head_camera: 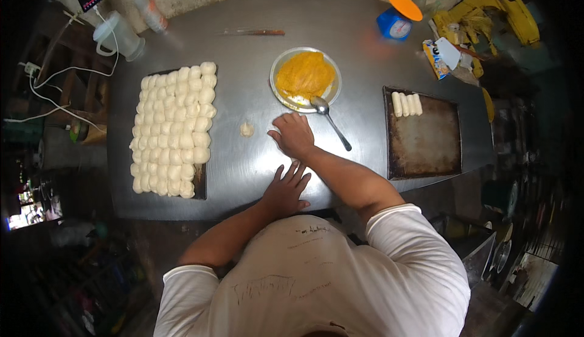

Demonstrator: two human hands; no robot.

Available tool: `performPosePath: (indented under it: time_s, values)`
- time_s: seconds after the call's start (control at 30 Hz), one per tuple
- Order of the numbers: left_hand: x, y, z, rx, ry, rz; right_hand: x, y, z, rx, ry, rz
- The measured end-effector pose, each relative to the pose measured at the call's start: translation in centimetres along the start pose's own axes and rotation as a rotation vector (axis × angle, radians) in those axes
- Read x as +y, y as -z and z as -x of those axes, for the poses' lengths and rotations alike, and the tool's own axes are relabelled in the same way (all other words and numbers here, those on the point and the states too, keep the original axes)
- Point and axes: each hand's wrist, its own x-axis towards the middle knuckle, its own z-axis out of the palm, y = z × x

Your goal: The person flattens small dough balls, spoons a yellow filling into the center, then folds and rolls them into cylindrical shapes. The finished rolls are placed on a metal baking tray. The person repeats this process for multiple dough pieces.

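Note:
My right hand (293, 135) is palm down on the metal table, just short of the plate, its thumb spread to the left. Whatever lies under that palm is hidden. Closer to my body, my left hand (286, 188) rests with fingers apart, its fingertips near my right wrist. A single small piece of dough (247, 130) sits left of my right hand. Beyond it stands a round metal plate (274, 91) of yellow-orange filling (305, 74). A metal spoon (332, 125) leans on the plate's rim, handle on the table.
Rows of dough balls (171, 131) fill most of a dark tray (200, 184) at left. On the right, a baking tray (424, 143) holds several dough rolls (407, 104). Farther back are a knife-like tool (260, 32), a blue scale (395, 24), a plastic pitcher (119, 36) and a bottle (153, 14).

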Motion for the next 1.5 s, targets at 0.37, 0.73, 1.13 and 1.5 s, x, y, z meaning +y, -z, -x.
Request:
performPosePath:
  time_s: [0.37,0.73,1.13,1.5]
  values:
    - [-7.0,-0.2,-5.8,0.639,0.214,0.331,5.4,0.2,12.9,0.376,-0.442,-0.550]
    - [-10.0,1.6,-8.7,0.296,0.197,0.621,5.7,0.5,10.3,0.128,-0.390,-0.505]
    - [-9.3,1.8,-8.5,0.490,0.132,0.404,6.0,1.8,8.2,0.200,-0.144,-0.225]
    - [-8.1,1.2,-8.9,0.593,0.176,0.350,6.4,1.1,9.0,0.188,-0.192,-0.257]
